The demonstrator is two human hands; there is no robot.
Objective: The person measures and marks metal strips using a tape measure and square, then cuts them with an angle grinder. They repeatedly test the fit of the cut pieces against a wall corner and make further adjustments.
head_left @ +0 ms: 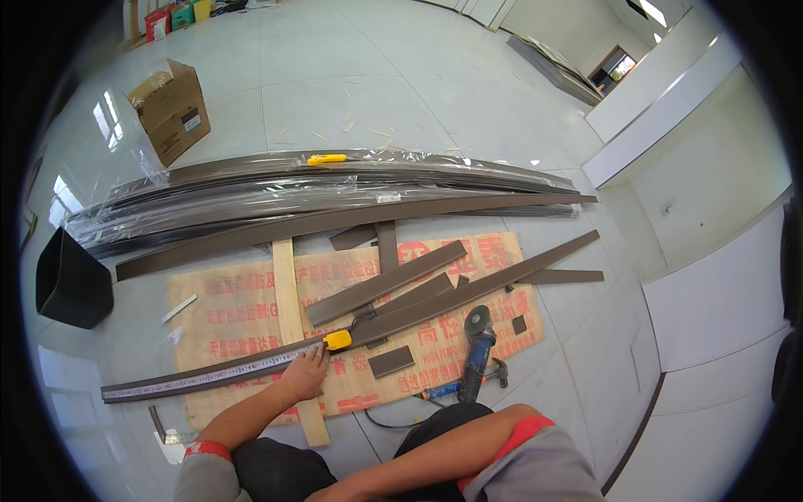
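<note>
A long brown strip (pixel 468 294) lies slantwise across a wooden board with red print (pixel 242 297). Along its left part runs the pulled-out white blade of a tape measure, whose yellow case (pixel 337 340) rests on the strip near the middle. My left hand (pixel 305 373) is closed at the blade just beside the case, its fingers pressed onto blade and strip. Across my lap lies my right forearm; the right hand (pixel 322 495) is mostly cut off at the lower edge, its fingers hidden. A pale wooden batten (pixel 288 293) passes under the strip.
An angle grinder (pixel 477 356) and a hammer (pixel 500 373) lie right of my knees, among brown offcuts (pixel 391 361). Beyond the board are plastic-wrapped strips (pixel 251 194) with a yellow utility knife (pixel 326 159) on top. A black bin (pixel 79 284) and cardboard box (pixel 171 117) stand left.
</note>
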